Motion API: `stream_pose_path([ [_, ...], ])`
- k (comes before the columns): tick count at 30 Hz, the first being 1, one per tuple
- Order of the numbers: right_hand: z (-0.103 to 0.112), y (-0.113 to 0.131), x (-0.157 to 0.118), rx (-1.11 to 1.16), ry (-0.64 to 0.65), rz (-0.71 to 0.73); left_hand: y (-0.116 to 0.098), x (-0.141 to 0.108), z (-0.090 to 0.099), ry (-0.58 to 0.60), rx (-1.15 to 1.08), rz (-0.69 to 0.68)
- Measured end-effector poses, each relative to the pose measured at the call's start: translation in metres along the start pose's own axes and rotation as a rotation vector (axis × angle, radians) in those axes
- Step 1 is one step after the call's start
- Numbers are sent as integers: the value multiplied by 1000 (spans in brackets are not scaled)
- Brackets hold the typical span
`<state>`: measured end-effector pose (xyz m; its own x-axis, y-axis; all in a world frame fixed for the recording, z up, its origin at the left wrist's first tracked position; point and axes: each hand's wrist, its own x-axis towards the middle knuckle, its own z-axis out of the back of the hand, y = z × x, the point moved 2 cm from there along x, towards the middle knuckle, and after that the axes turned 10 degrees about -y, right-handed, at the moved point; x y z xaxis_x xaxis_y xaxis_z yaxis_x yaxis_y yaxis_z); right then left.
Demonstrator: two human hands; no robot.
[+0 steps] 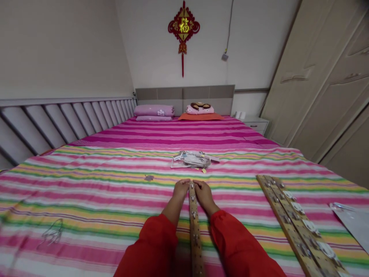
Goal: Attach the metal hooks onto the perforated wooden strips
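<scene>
A narrow wooden strip (194, 227) with a row of holes and several small metal fittings lies lengthwise on the bed in front of me. At its far end, my left hand (181, 188) is closed on the left edge, fingertips near the topmost metal fitting (191, 186). My right hand (203, 193) is closed against the right edge of the same end. Both hands come out of red sleeves. Whether a small part is pinched between the fingertips cannot be made out.
To the right lie more wooden strips (284, 215) with metal fittings and white round pieces (311, 227). Clear plastic packets (191, 159) sit beyond my hands. A small grey piece (149, 177) and a thin wire or cord (53, 232) lie left; a white sheet (353, 219) lies far right.
</scene>
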<state>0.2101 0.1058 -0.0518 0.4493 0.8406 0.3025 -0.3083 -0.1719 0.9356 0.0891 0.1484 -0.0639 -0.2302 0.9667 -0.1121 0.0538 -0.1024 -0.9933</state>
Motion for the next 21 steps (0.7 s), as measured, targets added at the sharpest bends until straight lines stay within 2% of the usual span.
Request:
stream_pose_path([
  [13,-3,-7,1,-85,47,4,10,6,0,67,52,11],
  [17,-3,-9,4,-39,83,-14,11,6,2,71,46,21],
  [21,0,-11,6,56,84,-57,7,-1,6,26,28,36],
])
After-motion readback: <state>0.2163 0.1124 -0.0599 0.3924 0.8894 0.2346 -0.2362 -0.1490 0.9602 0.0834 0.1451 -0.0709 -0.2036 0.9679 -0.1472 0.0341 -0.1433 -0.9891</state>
